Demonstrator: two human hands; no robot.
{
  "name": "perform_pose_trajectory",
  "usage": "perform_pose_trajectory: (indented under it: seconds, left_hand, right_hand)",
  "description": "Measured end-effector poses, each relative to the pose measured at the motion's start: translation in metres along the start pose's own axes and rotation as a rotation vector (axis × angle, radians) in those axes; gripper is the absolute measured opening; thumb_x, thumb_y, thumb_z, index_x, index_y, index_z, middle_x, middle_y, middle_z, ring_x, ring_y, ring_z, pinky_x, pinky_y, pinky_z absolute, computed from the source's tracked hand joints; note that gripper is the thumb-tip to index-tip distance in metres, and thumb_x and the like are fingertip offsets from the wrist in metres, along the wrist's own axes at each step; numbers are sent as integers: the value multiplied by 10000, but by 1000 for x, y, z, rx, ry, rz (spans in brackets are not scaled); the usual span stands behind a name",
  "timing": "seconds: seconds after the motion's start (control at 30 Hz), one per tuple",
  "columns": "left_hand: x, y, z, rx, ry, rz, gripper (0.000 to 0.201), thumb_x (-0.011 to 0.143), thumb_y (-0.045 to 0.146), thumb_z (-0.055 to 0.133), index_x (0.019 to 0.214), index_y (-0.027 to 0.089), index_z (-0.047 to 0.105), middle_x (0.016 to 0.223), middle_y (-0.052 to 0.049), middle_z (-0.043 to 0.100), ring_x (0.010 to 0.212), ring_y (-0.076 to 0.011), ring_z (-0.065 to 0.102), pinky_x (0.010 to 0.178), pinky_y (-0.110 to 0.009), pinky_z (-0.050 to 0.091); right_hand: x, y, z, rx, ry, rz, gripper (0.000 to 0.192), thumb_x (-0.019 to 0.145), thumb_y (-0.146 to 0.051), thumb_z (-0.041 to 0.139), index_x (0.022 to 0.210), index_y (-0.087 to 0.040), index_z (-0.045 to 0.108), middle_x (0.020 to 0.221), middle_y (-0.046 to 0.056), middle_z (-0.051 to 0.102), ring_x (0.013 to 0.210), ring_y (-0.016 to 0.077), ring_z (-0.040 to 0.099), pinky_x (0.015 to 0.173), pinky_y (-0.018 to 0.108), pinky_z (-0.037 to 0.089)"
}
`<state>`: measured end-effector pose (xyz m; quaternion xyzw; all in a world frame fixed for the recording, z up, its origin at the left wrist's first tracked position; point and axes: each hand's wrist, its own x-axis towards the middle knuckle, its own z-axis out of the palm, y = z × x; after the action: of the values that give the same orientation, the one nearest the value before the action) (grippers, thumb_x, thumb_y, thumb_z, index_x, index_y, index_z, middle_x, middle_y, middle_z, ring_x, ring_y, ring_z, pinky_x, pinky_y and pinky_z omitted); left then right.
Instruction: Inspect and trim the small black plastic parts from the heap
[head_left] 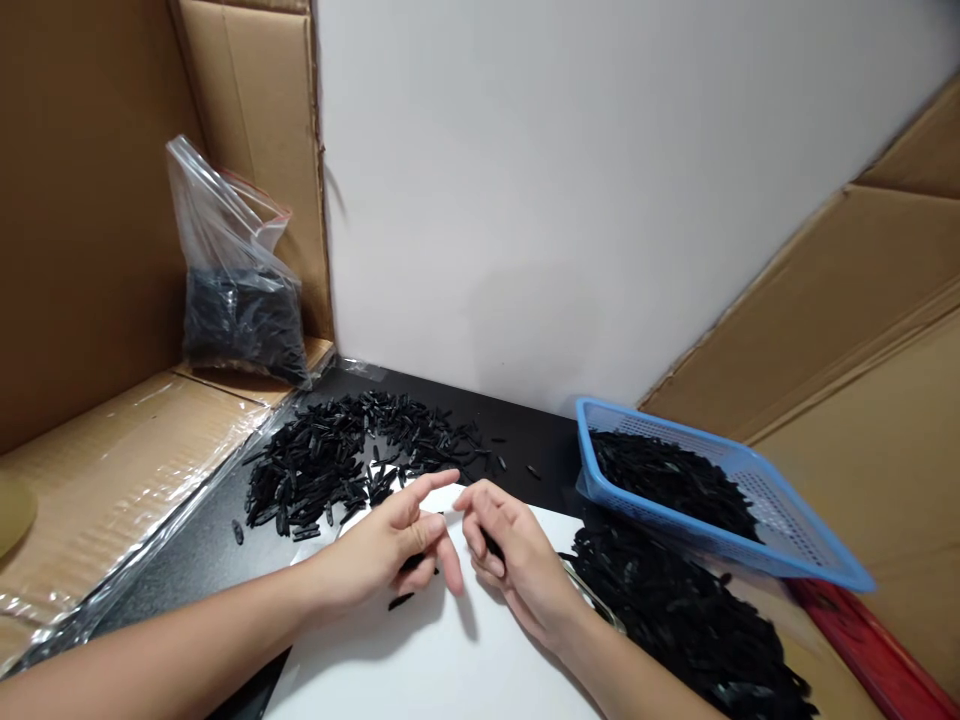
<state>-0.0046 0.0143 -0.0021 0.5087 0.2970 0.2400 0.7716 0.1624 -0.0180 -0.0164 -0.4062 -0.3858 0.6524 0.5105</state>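
Several big things frame what we see: brown cardboard walls [82, 200] stand at the left and slope up on the right, with a white wall [585, 190] between them at the far side. Below them lies the dark tabletop [210, 550], and on its near middle a white sheet [435, 660]. At the right we see a blue basket [780, 520], tilted, resting on a heap of black pieces [690, 620] and holding more of the same. At the far left a clear plastic bag [240, 290] stands on the cardboard, its lower half filled with black pieces. Another loose pile of black pieces [337, 460] spreads over the tabletop just beyond the white sheet.

Over the sheet our two hands meet, fingertips almost touching. Our left hand [390, 550] has its forefinger stretched out toward the right and the other fingers curled around a small black piece [414, 562]. Our right hand [517, 560] is curled too, with something dark showing between its fingers; we cannot tell what. One more single black piece [400, 601] lies on the sheet just near of the left hand.
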Motion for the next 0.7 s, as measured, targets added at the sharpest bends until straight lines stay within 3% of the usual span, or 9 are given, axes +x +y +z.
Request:
perform_pose_trajectory:
  seconds: [0.07,0.17,0.33,0.4,0.5,0.6,0.7]
  left_hand:
    - [-1,1,0,-18,-15,-17,797,883,441,571,1503,170,150,637,-3,684,387,-63,313,426,-235,165]
    - [-2,3,1,-29,-34,-35,879,868,458,592,1522,172,80,616,-1,678,398,-69,304,427,-242,147]
    - [-2,3,2,14,-34,-69,858,883,445,572,1524,171,72,579,7,667,420,-86,299,453,-257,148]
    - [-2,4,1,37,-49,-76,839,897,461,541,1525,164,71,561,10,658,427,-91,278,472,-265,151]
    - [-4,9,0,46,-18,-52,816,874,414,593,1516,193,141,653,3,660,508,-102,371,532,-260,231]
    - [-5,16,-2,22,76,12,847,720,145,703,1454,280,302,768,46,570,680,-118,476,663,-268,335]
    - [-4,19,-5,118,169,59,774,607,-11,581,1313,290,491,748,75,471,669,-101,424,648,-244,321]
  right_hand:
    - [-1,0,1,-180,-20,-65,301,775,-466,702,881,-185,676,514,-78,425,436,82,278,420,211,225]
    - [-2,-2,1,-405,13,-188,212,789,-386,699,808,-179,738,593,-17,543,598,148,455,595,268,375]
    - [-4,-6,1,-488,52,-256,201,779,-319,690,936,-224,772,602,-21,578,601,165,474,639,296,392]
    - [-5,-6,2,-527,40,-283,165,796,-311,673,881,-221,782,667,9,656,618,174,502,639,302,399]
    - [-6,-6,2,-515,83,-311,151,792,-313,674,812,-214,787,718,35,705,632,188,531,645,313,421]
    - [-4,-5,0,-473,155,-292,142,759,-308,699,811,-218,797,695,29,694,619,181,520,623,306,429]
    - [-1,-4,-2,-464,203,-262,142,736,-304,715,807,-217,803,633,15,646,587,163,472,569,288,411]
